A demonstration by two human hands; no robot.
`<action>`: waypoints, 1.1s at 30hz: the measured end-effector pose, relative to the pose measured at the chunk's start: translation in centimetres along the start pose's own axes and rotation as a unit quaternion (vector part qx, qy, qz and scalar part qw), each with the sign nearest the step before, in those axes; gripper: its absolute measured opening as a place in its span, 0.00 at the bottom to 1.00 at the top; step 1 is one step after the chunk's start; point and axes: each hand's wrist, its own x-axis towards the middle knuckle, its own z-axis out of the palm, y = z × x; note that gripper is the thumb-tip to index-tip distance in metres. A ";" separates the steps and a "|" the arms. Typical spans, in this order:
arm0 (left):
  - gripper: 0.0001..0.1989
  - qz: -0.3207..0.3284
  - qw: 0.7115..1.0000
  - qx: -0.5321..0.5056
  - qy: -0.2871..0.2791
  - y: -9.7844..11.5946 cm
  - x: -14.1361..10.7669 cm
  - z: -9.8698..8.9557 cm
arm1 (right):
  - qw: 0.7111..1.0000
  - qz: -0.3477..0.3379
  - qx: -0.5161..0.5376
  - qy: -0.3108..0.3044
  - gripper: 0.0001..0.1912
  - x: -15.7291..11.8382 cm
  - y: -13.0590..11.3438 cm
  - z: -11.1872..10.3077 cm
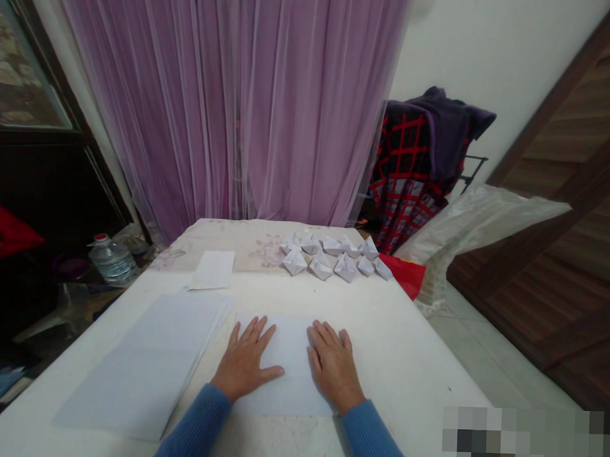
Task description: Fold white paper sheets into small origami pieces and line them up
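Your left hand (243,363) and your right hand (333,366) lie flat and open, the fingers spread, holding nothing, on a white paper sheet (285,348) at lower centre. A stack of paper (145,363) lies to the left, and folded paper boats (321,268) stand together at upper centre.

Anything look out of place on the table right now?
A small white sheet lies alone near the far edge, turned slightly askew from the paper stack and the folded paper boats. The sheet under the left hand and right hand lies flat, and nothing looks spilled or torn.
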 end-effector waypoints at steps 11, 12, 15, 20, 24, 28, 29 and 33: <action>0.47 0.007 1.000 -0.006 0.012 0.1 0.1 0.2 | 0.999 -0.011 0.013 -0.051 0.37 -1.0 -2.3 0.4; 0.47 0.007 1.000 -0.008 0.010 0.1 0.1 0.1 | 0.998 -0.002 0.008 -0.056 0.38 -1.0 -2.3 0.3; 0.47 -0.003 1.000 -0.012 -0.014 0.1 0.1 0.0 | 0.997 0.020 -0.003 -0.072 0.39 -0.9 -2.1 0.1; 0.47 -0.005 1.000 -0.015 -0.026 -0.1 0.2 -0.1 | 0.995 0.049 -0.006 -0.086 0.42 -0.9 -1.1 0.0; 0.46 -0.001 0.999 -0.021 -0.039 -0.1 0.2 -0.4 | 0.993 0.065 -0.011 -0.095 0.43 -1.1 0.2 -0.3; 0.44 -0.002 0.998 -0.020 -0.066 -0.4 0.1 -0.8 | 0.989 0.065 -0.001 -0.131 0.42 -1.1 1.4 -1.0; 0.44 0.001 0.998 -0.019 -0.067 -0.6 0.0 -0.9 | 0.988 0.063 0.002 -0.138 0.42 -1.0 1.6 -1.2; 0.42 0.008 0.998 -0.013 -0.063 -1.3 -0.3 -0.9 | 0.987 0.060 0.011 -0.151 0.40 -1.0 2.1 -1.7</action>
